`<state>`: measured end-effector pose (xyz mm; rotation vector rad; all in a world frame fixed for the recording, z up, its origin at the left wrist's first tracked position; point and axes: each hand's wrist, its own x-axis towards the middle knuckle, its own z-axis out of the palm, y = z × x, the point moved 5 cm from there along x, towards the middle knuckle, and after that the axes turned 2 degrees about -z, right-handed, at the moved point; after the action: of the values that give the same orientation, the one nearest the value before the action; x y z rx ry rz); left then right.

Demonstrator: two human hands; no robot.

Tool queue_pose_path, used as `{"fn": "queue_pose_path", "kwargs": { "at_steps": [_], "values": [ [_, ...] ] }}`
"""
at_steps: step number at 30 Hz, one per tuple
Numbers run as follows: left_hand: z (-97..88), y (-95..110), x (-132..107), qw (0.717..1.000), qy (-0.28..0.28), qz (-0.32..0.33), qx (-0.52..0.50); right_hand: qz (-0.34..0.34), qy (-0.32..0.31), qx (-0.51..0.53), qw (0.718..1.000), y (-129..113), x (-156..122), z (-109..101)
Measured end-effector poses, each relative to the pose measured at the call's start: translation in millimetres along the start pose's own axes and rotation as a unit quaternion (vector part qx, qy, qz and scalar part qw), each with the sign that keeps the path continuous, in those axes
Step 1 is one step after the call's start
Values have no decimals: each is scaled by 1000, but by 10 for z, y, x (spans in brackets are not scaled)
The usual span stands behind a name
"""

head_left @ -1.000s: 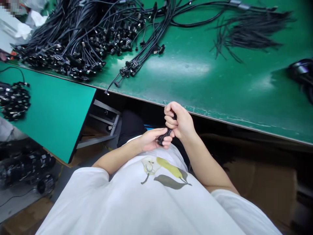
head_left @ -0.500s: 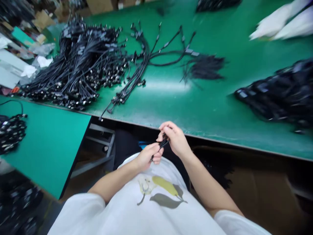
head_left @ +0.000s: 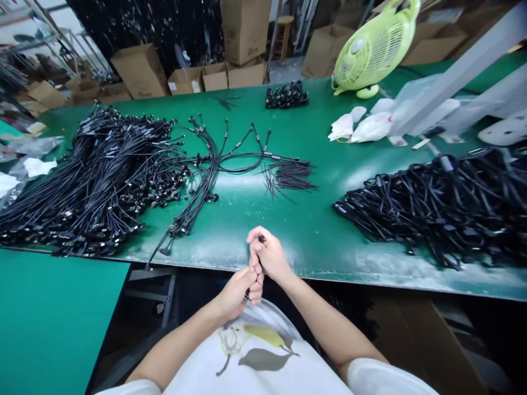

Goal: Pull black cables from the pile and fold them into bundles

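Observation:
Close in front of my body, at the near edge of the green table (head_left: 230, 241), my left hand (head_left: 242, 288) and my right hand (head_left: 265, 255) meet. Both are closed around a black cable (head_left: 262, 239), mostly hidden by the fingers; a dark end shows at the top of the right hand and another bit below the left. Beyond them lies a loose bunch of black cables (head_left: 206, 186) with connectors. To its right is a small pile of thin black ties (head_left: 290, 174).
A large heap of straight black cables (head_left: 111, 164) covers the left. On the right lies a pile of coiled black cables (head_left: 436, 203). Behind stand a green fan (head_left: 373, 49), white bags (head_left: 370, 127), a slanted white post (head_left: 461, 66), a small dark bundle (head_left: 287, 96) and cardboard boxes (head_left: 246, 30).
The view has tilted up, bringing the fan and boxes into sight. My hands have closed more tightly together, covering the cable that showed between them earlier.

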<state>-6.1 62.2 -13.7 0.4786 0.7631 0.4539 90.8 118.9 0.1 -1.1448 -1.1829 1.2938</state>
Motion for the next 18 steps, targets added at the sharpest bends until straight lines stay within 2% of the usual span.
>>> {"fn": "queue_pose_path", "kwargs": {
  "at_steps": [2, 4, 6, 8, 10, 12, 16, 18],
  "values": [
    [-99, 92, 59, 1000, 2, 24, 14, -8, 25, -143, 989, -69, 252, -409],
    [-210, 161, 117, 999, 7, 40, 21, -9, 100, -228, 968, -166, 558, -1001],
    [-299, 193, 178, 999, 18, 42, 15, -8, 193, -312, 930, -265, 864, -1599],
    [-332, 190, 234, 999, 19, 37, 10, 0, 234, -387, 892, -301, 1133, -1998],
    [-319, 174, 275, 999, 11, 37, 13, 5, 226, -446, 866, -264, 1316, -2144],
    [-299, 163, 298, 999, 10, 46, 15, -1, 201, -492, 847, -203, 1375, -2104],
    [-312, 199, 314, 997, 45, 64, 10, -33, 180, -557, 810, -195, 1185, -1942],
    [-296, 246, 320, 997, 45, 66, 24, -41, 176, -573, 800, -246, 1035, -1918]
  ]
}}
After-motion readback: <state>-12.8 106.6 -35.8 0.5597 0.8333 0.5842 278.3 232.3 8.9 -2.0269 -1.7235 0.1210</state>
